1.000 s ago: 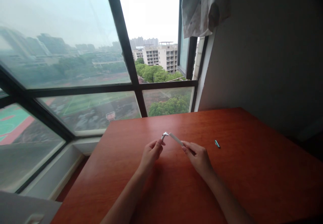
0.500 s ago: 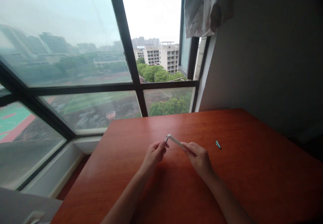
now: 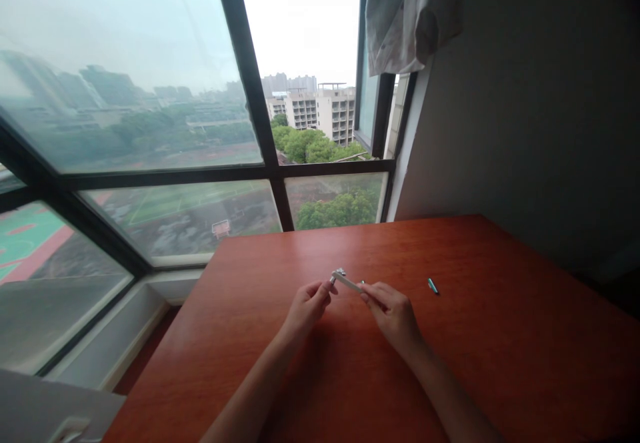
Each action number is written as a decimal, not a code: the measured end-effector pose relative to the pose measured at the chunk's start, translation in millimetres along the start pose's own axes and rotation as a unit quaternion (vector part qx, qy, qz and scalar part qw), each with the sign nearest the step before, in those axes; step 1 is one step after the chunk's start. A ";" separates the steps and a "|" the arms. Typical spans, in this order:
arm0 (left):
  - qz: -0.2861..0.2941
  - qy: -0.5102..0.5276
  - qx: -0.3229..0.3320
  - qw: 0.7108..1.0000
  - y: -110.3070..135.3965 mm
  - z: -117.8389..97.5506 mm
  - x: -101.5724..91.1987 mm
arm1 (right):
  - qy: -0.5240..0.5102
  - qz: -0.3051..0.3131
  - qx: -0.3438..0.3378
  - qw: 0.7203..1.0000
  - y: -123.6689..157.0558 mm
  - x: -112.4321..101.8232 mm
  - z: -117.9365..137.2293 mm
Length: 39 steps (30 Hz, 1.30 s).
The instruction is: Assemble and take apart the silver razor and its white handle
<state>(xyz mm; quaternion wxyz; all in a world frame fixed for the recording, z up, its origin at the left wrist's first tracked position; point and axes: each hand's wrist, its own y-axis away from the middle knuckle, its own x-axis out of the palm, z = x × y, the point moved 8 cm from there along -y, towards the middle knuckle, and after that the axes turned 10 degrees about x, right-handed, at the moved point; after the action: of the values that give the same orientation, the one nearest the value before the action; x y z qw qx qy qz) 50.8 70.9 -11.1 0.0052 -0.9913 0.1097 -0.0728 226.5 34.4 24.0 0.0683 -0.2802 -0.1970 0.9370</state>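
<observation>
A small slim pale tool with a silvery metal head (image 3: 344,278) is held above the reddish-brown wooden table (image 3: 475,350). My right hand (image 3: 393,313) grips its handle end with closed fingers. My left hand (image 3: 306,308) pinches thumb and forefinger at the metal head end. Both hands hover close together near the table's middle. To the right of my right hand, a small teal piece (image 3: 433,286) lies on the table, apart from both hands.
A large dark-framed window (image 3: 260,136) fills the left and far side, with buildings and trees outside. A pale cloth (image 3: 407,13) hangs at the upper right. A grey wall (image 3: 540,110) borders the table's right side. The table's left edge drops toward the floor.
The tool's metal head has dropped lower and tilted flatter. Both hands shifted slightly right and closer together. The teal piece has not moved.
</observation>
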 end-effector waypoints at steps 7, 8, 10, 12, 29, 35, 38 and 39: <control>-0.015 0.001 0.009 1.000 -1.9 -2.0 -6.3 | -0.001 -0.013 0.013 1.000 -1.7 -4.5 -2.4; -0.015 -0.001 0.010 1.000 -2.1 -1.9 -6.3 | -0.001 -0.013 0.012 1.000 -1.8 -4.4 -2.1; -0.010 -0.009 0.012 1.000 -2.6 -0.7 -5.2 | 0.003 -0.010 0.010 1.000 -1.7 -3.4 -1.5; -0.004 -0.018 0.010 1.000 -2.9 0.7 -3.7 | 0.006 -0.003 0.009 1.000 -1.5 -1.4 -1.0; -0.024 0.054 0.000 0.998 0.2 -4.3 -6.4 | -0.012 -0.034 0.038 0.999 -3.5 -9.2 -8.4; -0.006 0.071 -0.006 0.997 -0.5 -0.3 -4.3 | -0.038 -0.010 0.018 0.999 -2.6 -6.6 -0.8; 0.011 0.044 -0.009 0.999 -1.5 3.5 -0.9 | -0.017 0.000 0.005 1.000 -0.8 -2.4 1.7; 0.016 0.027 -0.006 0.999 -1.9 4.1 0.1 | -0.010 0.005 0.003 1.000 -0.4 -0.5 1.3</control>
<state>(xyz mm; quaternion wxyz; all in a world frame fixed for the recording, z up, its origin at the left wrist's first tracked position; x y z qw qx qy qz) 51.9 72.7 -15.1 -0.0024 -0.9871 0.1260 -0.0986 226.2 34.3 25.4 0.0628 -0.2720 -0.1930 0.9407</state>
